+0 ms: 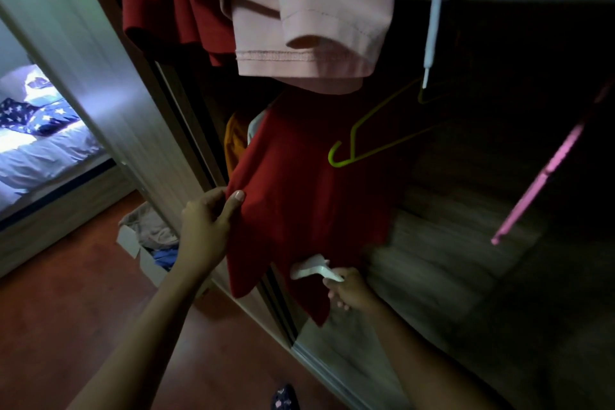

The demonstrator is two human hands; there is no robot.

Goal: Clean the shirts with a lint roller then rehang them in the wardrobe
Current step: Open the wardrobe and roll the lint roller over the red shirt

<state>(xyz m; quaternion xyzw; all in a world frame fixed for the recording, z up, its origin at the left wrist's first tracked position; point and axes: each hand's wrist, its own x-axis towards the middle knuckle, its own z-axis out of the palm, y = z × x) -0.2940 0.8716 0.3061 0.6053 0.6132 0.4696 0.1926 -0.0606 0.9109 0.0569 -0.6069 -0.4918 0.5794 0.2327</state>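
A red shirt hangs low inside the open wardrobe. My left hand pinches its left edge between thumb and fingers and holds the cloth taut. My right hand grips the handle of a white lint roller at the shirt's bottom hem; the roller is blurred. Above hang a pale pink shirt and another red garment.
Empty hangers dangle in the dark wardrobe: a yellow-green one, a pink one and a white-blue one. A cardboard box of clothes sits on the brown floor by the sliding door. A bed lies at the far left.
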